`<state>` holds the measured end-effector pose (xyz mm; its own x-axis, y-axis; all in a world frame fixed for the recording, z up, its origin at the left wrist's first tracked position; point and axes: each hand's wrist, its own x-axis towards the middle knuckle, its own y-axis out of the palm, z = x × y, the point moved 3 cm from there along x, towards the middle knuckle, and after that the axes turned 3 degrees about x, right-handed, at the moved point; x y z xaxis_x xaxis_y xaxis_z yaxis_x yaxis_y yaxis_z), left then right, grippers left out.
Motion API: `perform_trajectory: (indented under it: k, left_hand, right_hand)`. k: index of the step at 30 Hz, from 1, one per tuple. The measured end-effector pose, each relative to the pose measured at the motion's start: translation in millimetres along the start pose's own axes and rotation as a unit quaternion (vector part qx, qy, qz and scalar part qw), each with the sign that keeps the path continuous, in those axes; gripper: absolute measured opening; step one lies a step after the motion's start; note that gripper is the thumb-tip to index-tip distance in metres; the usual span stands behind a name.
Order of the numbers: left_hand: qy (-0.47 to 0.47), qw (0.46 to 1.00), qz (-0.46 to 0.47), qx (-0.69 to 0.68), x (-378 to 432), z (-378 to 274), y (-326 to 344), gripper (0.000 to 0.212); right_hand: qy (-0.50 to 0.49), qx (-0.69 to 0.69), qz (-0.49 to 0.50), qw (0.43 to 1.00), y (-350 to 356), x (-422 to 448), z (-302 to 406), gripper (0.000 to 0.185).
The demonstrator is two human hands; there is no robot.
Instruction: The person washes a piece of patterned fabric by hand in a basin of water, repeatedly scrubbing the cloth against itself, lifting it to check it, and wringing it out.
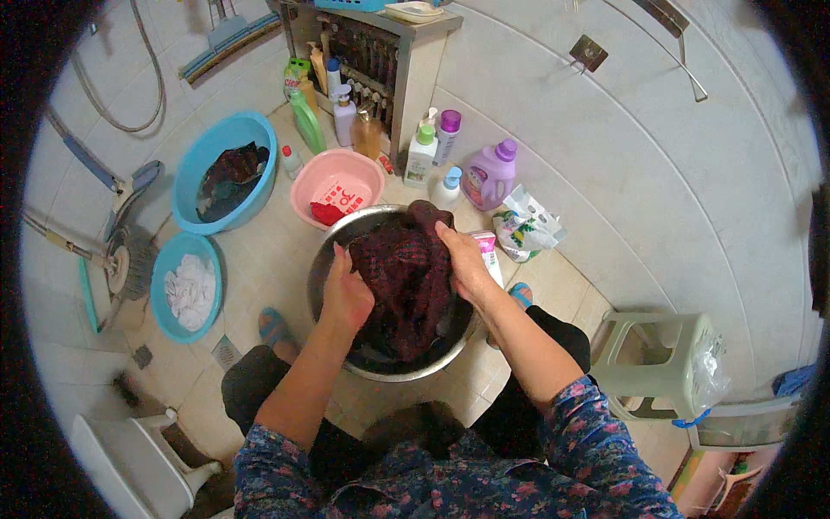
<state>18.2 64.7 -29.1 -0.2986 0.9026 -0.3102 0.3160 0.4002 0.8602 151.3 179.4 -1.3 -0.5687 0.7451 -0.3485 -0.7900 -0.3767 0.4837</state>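
Note:
A dark red and black checked garment is bunched up over a round metal basin on the floor between my feet. My left hand grips its left side, with the thumb raised along the cloth. At the upper right edge, my right hand holds a fold of the same garment, the thumb on top. The lower part of the cloth hangs down into the basin, whose dark inside it largely hides.
Left stand a blue tub of dark clothes and a smaller teal basin of white cloth. Beyond are a pink basin with red cloth and several bottles, including a purple detergent jug. A pale green stool stands right.

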Motion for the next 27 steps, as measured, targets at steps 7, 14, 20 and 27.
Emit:
perform_trajectory:
  k: [7, 14, 20, 27]
  left_hand:
    - [-0.088, 0.993, 0.036, 0.070, -20.6, 11.2, 9.6, 0.051]
    - [0.041, 0.901, 0.044, 0.429, -21.0, 4.7, 27.7, 0.040]
    - [-0.083, 0.922, -0.048, 0.376, -9.4, 4.6, 5.2, 0.042]
    - [-0.008, 0.976, -0.122, 0.177, 0.7, -27.1, -16.9, 0.049]
  right_hand:
    - [0.065, 0.063, 0.035, 0.995, 6.3, -13.7, 8.0, 0.031]
    - [0.087, 0.042, 0.107, 0.989, 19.5, -17.7, -1.1, 0.031]
    - [0.081, -0.125, 0.141, 0.979, 25.6, -23.9, 3.0, 0.028]
    - [0.012, -0.161, 0.033, 0.986, -4.3, -0.8, 11.3, 0.031]
